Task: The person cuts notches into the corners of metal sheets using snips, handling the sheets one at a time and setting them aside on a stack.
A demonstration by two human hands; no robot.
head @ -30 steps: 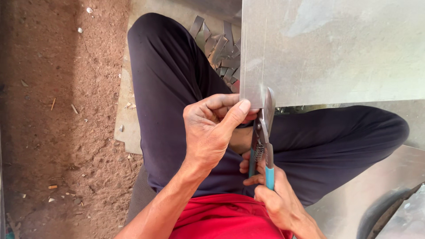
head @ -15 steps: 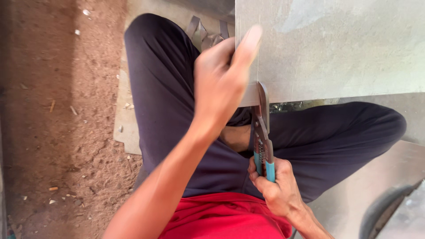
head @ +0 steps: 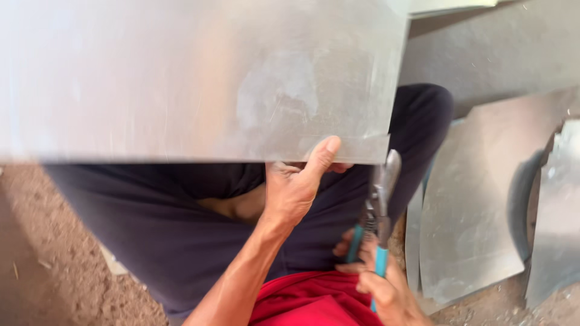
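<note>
A large grey metal sheet [head: 199, 78] fills the upper left of the head view, lying over my lap. My left hand [head: 297, 184] grips its near edge, thumb on top, fingers underneath. My right hand [head: 377, 284] holds tin snips [head: 376, 211] with blue handles by the handles. The snips' jaws point up at the sheet's lower right corner, beside my left hand. I sit cross-legged in dark trousers and a red shirt.
Cut pieces of sheet metal [head: 477, 205] lie on the ground at the right, one with a curved edge [head: 559, 211]. More grey sheet lies behind at the upper right. Bare brown dirt [head: 54, 278] shows at the lower left.
The sheet has swung across the view to the left and now covers my lap. My left hand moved from the snips up to the sheet's edge and took hold of it.
</note>
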